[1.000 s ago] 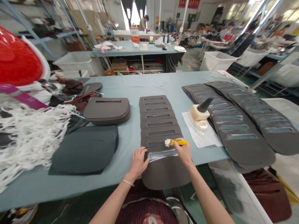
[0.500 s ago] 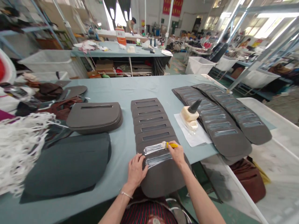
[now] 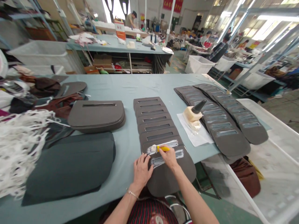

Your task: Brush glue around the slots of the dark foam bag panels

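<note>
A row of overlapping dark grey panels (image 3: pixel 171 179), each with a slot and rounded at the near end, lies in front of me. In my right hand (image 3: pixel 168 157) is a yellow-handled brush (image 3: pixel 163 148), its white bristles at the left end of a slot. White glue (image 3: pixel 173 143) streaks the two nearest slots. My left hand (image 3: pixel 142 169) rests with fingers spread on the left edge of the near panels. To the right, a cream glue bottle (image 3: pixel 192 114) with a black nozzle stands tilted on a white sheet (image 3: pixel 198 139).
Glue-streaked panels (image 3: pixel 230 141) lie fanned at the right. A stack of slotted panels (image 3: pixel 98 116), dark green sheets (image 3: pixel 70 168) and white strips (image 3: pixel 21 149) cover the left. A white bin (image 3: pixel 277 174) adjoins the table's right edge. People work farther back.
My right hand has drawn the brush leftward along the slot, and the glue now spans more of it. My left hand still rests at the panels' left edge. The view has shifted slightly.
</note>
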Demonstrator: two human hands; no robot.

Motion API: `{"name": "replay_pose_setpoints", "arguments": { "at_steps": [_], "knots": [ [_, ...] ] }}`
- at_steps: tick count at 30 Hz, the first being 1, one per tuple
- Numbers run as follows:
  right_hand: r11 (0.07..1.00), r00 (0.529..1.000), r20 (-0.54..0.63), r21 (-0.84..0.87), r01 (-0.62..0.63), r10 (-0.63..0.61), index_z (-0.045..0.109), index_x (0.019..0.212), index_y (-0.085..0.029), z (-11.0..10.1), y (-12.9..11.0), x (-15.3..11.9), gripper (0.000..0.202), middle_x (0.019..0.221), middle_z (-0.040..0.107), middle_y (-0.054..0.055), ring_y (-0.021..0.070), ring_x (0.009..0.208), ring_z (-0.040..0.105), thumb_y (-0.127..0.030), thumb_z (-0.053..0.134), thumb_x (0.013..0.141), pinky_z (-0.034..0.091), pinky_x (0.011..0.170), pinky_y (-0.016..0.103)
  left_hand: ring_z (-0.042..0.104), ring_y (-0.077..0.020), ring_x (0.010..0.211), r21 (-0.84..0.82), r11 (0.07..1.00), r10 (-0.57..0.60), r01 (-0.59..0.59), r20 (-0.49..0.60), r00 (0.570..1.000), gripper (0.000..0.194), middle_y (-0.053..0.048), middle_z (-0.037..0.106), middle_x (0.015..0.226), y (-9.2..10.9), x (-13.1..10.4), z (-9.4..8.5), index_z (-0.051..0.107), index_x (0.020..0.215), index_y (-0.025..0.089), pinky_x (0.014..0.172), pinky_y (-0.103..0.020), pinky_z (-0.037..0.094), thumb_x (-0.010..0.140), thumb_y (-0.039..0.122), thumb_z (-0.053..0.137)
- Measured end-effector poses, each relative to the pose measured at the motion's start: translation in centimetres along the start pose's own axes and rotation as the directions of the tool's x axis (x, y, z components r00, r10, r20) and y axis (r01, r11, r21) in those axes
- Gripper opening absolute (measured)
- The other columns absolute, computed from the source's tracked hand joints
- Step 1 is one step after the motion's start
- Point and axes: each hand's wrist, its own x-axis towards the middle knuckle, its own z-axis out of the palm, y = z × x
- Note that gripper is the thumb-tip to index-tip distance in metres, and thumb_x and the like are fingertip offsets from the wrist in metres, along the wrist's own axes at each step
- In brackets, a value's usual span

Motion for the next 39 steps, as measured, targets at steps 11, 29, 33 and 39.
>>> {"name": "replay_pose_setpoints", "arguments": {
  "at_steps": [11,29,33,39],
  "knots": [
    [0.986,0.980,-0.167,-0.103,-0.128,0.110,0.067,0.083,-0.021,-4.2,4.3,0.8,0.025,0.075,0.067,0.002,0.0165,0.065,0.060,-0.037,0.048,0.083,0.043,0.063,0.025,0.046,-0.0290,0.120,0.000,1.000,0.020,-0.020,-0.009,1.000,0.032,-0.011,0.055,0.126,-0.7,0.0,0.6,0.055,0.114,0.022,0.097,-0.048,0.036,0.083,0.029,0.050],
    [0.990,0.995,0.058,0.117,0.075,-0.082,0.065,0.088,-0.022,1.7,-2.7,-2.6,0.018,0.087,0.068,0.003,0.0182,0.082,0.062,-0.030,0.049,0.087,0.046,0.076,0.027,0.047,-0.0266,0.121,-0.060,0.981,0.190,-0.185,0.072,0.979,0.038,-0.012,0.055,0.127,-1.8,-2.2,-0.6,0.050,0.123,0.021,0.099,-0.047,0.036,0.085,0.022,0.047],
    [1.000,0.999,-0.044,-0.027,0.007,-0.008,0.064,0.084,-0.021,1.6,-2.2,-2.2,0.019,0.083,0.066,0.005,0.0190,0.078,0.061,-0.028,0.047,0.088,0.046,0.074,0.028,0.047,-0.0256,0.121,-0.035,0.985,0.170,-0.168,0.073,0.983,0.038,-0.011,0.055,0.127,-1.5,-2.3,-0.5,0.051,0.123,0.021,0.100,-0.045,0.037,0.085,0.023,0.046],
    [0.990,0.993,0.028,-0.082,0.119,-0.117,0.064,0.089,-0.022,0.8,-2.4,-3.1,0.019,0.085,0.066,0.005,0.0177,0.081,0.061,-0.024,0.046,0.089,0.045,0.074,0.026,0.050,-0.0272,0.117,-0.014,0.983,0.185,-0.185,0.045,0.982,0.036,-0.012,0.057,0.125,-1.6,-2.3,-0.1,0.052,0.121,0.021,0.097,-0.047,0.037,0.085,0.026,0.047]
  ]
}}
